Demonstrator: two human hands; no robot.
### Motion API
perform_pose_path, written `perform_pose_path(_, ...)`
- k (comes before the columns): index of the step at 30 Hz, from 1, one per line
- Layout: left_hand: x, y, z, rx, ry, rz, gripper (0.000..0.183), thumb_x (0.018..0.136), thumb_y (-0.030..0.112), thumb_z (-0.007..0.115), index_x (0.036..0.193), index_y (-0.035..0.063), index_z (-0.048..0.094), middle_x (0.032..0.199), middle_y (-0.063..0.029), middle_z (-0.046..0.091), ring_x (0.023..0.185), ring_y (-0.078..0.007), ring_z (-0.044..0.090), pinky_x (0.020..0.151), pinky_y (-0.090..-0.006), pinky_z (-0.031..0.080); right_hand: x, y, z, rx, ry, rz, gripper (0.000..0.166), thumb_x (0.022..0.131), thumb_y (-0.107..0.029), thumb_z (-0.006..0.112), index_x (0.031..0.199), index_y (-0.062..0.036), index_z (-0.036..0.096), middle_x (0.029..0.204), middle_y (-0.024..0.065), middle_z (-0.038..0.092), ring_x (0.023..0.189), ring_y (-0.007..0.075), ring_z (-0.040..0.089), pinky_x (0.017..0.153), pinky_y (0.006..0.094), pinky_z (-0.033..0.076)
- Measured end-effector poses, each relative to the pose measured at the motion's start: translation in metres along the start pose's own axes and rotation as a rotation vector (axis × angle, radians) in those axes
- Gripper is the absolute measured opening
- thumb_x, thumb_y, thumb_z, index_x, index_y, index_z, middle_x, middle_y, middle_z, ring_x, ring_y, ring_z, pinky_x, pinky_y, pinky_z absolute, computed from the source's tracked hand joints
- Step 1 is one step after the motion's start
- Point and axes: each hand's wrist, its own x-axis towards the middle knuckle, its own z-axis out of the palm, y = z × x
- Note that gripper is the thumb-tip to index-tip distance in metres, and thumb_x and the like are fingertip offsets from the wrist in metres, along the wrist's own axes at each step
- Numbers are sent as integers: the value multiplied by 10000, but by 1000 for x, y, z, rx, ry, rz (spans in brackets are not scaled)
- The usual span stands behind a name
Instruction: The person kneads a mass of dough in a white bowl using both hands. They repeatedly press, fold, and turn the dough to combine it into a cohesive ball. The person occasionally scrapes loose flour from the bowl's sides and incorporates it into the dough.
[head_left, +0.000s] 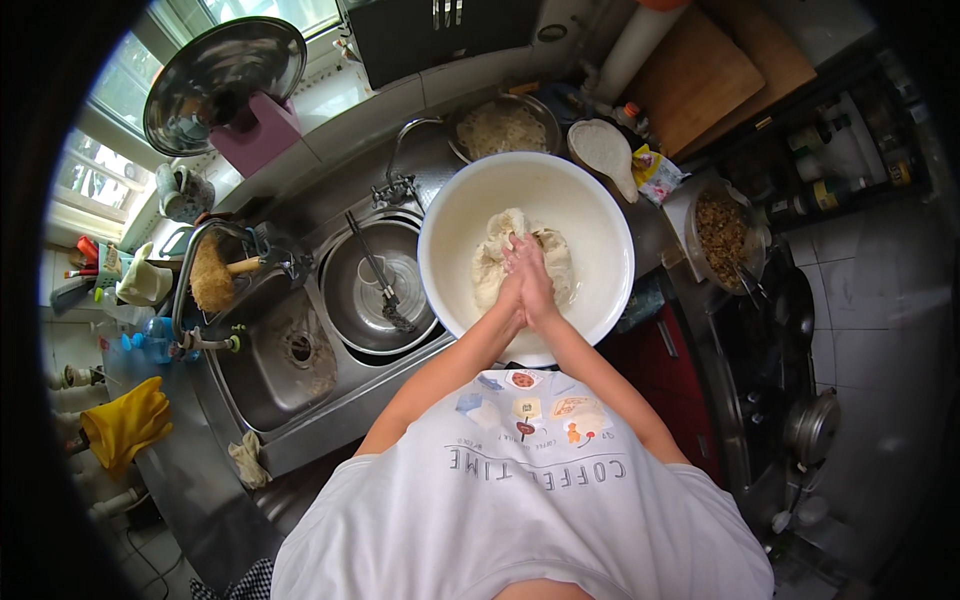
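A large white basin (600, 210) stands before me with a pale lump of dough (487, 262) inside. My left hand (511, 288) and my right hand (535, 277) lie palm against palm over the middle of the dough. The right hand's fingers point away from me and cover most of the left hand. Bits of dough cling to the fingers. Whether anything lies between the palms is hidden. Beyond the hands the dough bulges up in an uneven fold.
Left of the basin is a steel sink (262, 390); a metal pan (334, 300) holds a small cup and a black-handled brush. Behind stand a metal bowl (559, 131) and a flour scoop (626, 176). To the right sits a bowl of brown filling (724, 232).
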Motion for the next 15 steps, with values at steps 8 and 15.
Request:
perform_pose_path(8, -32, 23, 6, 55, -160, -143, 757, 955, 720, 301, 1555, 260, 267, 1439, -98, 474, 1243, -366, 498, 1038, -565, 401, 11, 1, -29, -1278, -106, -544, 498, 955, -239, 546, 1436, -119, 489, 1542, 187, 364, 1411, 413, 338, 1149, 484, 270)
perform_pose_path(15, -84, 76, 85, 700, 231, -100, 688, 1000, 579, 400, 1566, 229, 228, 1631, -80, 139, 1379, -435, 350, 1066, -628, 362, 118, -9, -78, -954, -52, 37, 551, 969, -426, 523, 1386, -66, 540, 1406, 192, 539, 1307, 368, 499, 1099, 416, 380)
